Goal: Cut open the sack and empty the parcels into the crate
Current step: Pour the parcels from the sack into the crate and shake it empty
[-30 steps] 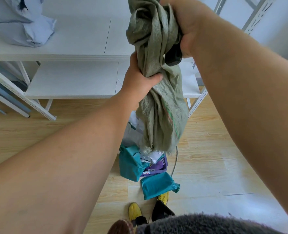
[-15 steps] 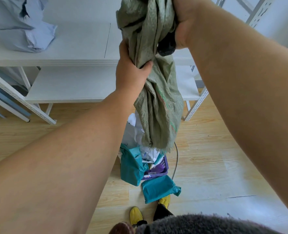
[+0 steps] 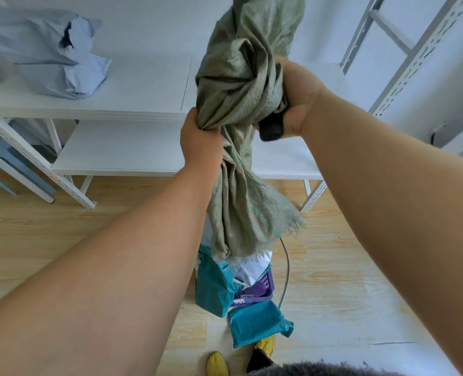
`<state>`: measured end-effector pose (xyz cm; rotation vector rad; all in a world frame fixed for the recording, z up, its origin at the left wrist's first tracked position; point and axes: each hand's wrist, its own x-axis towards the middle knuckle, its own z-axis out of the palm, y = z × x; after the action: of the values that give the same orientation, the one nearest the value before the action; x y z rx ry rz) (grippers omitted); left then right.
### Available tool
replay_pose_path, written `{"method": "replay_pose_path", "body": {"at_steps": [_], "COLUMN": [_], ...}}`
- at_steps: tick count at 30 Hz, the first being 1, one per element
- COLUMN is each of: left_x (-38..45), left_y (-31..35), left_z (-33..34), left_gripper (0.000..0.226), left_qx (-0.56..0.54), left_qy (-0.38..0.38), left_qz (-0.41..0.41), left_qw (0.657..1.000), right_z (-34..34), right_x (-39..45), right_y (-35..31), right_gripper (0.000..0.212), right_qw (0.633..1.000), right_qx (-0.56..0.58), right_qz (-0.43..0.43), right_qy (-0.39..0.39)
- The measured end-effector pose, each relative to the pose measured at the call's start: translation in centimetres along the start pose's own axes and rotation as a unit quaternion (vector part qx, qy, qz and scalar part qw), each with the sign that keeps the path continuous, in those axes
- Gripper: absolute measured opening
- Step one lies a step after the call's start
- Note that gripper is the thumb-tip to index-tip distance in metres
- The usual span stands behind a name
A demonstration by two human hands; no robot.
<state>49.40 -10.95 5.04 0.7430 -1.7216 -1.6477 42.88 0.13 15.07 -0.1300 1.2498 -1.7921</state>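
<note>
A limp green woven sack (image 3: 241, 109) hangs bunched in front of me, its frayed open end pointing down. My left hand (image 3: 200, 142) grips a fold at its middle. My right hand (image 3: 298, 99) clutches the bunched fabric higher up, together with a black tool handle (image 3: 271, 130). Straight below on the floor stands a purple crate (image 3: 263, 287), heaped with teal (image 3: 214, 283) and white parcels (image 3: 249, 267). One teal parcel (image 3: 257, 322) lies on the floor just in front of the crate.
A white metal shelving unit (image 3: 121, 112) stands behind the sack, with crumpled pale blue bags (image 3: 56, 63) on its upper board. A grey cable (image 3: 286, 270) runs beside the crate. My yellow shoes (image 3: 216, 363) are at the bottom on the wooden floor.
The view has tilted, so both hands and the sack appear lower in the frame. My hands keep their grip and the sack's frayed end swings slightly right.
</note>
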Motion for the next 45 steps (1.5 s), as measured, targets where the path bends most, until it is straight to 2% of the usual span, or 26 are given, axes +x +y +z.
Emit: {"method": "replay_pose_path", "body": {"at_steps": [3,6,8,12,15,17,20,22,25,28,31,33,37,38,41,43,45], "left_x": [0.1,0.2,0.7,0.9,0.4,0.4,-0.2,-1.0,-2.0,-2.3,-2.1,-2.0,-2.0,-1.9,-1.9,-1.7,-1.7], "left_y": [0.3,1.0,1.4,1.7,1.9,1.9,1.4,0.2,-1.1,-1.5,-2.6,-3.1,-3.0,-2.9,-2.4,-2.2,-1.6], "left_z": [-0.2,-0.7,-0.8,-0.5,-0.1,-0.2,-1.1,-1.9,-2.5,-2.9,-3.4,-3.3,-2.2,-2.1,-2.8,-3.3,-3.3], "left_gripper": [0.023,0.027,0.027,0.027,0.028,0.028,0.031,0.044,0.062,0.092,0.107,0.116,0.103,0.094,0.039,0.033,0.029], "left_qx": [-0.097,-0.15,-0.205,-0.284,-0.285,-0.252,-0.037,0.018,0.031,0.069,0.119,0.113,0.111,0.111,0.059,0.054,0.015], "left_qy": [0.031,0.04,0.041,0.02,0.014,0.012,-0.007,-0.034,-0.056,-0.071,-0.088,-0.089,-0.081,-0.073,-0.016,0.027,0.039], "left_qz": [-0.066,-0.117,-0.155,-0.223,-0.235,-0.203,-0.07,-0.01,0.002,0.022,0.059,0.047,0.043,0.024,-0.054,-0.03,-0.023], "left_qw": [0.993,0.981,0.966,0.932,0.929,0.946,0.997,0.999,0.998,0.995,0.987,0.988,0.99,0.991,0.997,0.998,0.999], "right_z": [-1.0,-1.9,-2.1,-2.2,-1.4,-1.1,-0.9,-0.7,0.1,1.3,2.1,2.3,2.1,2.1,2.1,2.1,2.1], "right_x": [0.7,1.5,1.7,1.9,2.1,2.3,2.2,1.9,1.2,0.9,0.4,0.4,0.8,0.8,0.5,0.2,0.0], "right_y": [1.0,2.4,3.3,4.5,4.6,4.5,4.0,3.8,3.5,2.1,0.2,-0.1,2.0,2.6,3.4,3.2,3.0], "right_gripper": [0.035,0.028,0.022,0.033,0.034,0.038,0.036,0.034,0.036,0.036,0.04,0.037,0.033,0.033,0.031,0.03,0.031], "right_qw": [0.997,0.98,0.967,0.966,0.979,0.982,0.98,0.977,0.977,0.981,0.982,0.985,0.99,0.99,0.992,0.994,0.992], "right_qx": [-0.009,-0.105,-0.142,-0.127,-0.08,-0.063,-0.035,-0.038,-0.059,-0.034,0.022,0.01,-0.013,-0.008,-0.008,-0.014,-0.031], "right_qz": [0.046,0.085,0.119,0.147,0.117,0.081,0.036,0.02,0.003,-0.043,-0.063,-0.052,0.037,0.045,0.023,0.003,-0.006], "right_qy": [0.055,0.149,0.175,0.17,0.149,0.158,0.195,0.207,0.207,0.188,0.177,0.161,0.138,0.132,0.121,0.112,0.121]}}
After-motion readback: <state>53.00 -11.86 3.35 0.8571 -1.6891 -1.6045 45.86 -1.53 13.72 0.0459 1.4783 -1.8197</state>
